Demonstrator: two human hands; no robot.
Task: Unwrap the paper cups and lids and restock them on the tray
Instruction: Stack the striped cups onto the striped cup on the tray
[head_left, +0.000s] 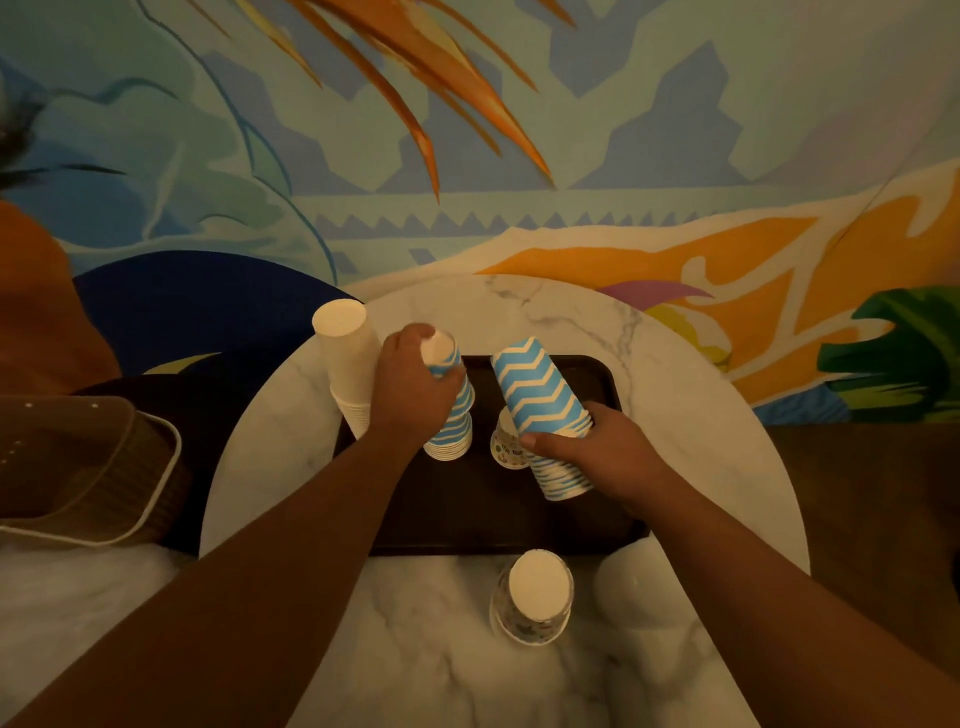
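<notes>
A dark rectangular tray (467, 514) lies on a round marble table. My left hand (413, 387) grips the top of an upturned stack of blue-and-white zigzag cups (457, 421) standing on the tray. My right hand (610, 447) holds a taller stack of the same zigzag cups (543, 395), tilted, with its lower end over the tray. A small patterned cup (506, 441) stands behind it on the tray. A plain white cup stack (348, 358) rises at the tray's left edge.
Near the table's front edge stands an upturned patterned cup stack (532, 597) in clear wrap, with a white rounded bundle (644, 587) to its right. A clear-lidded wicker basket (88, 467) sits at the left. A painted mural wall is close behind the table (727, 415).
</notes>
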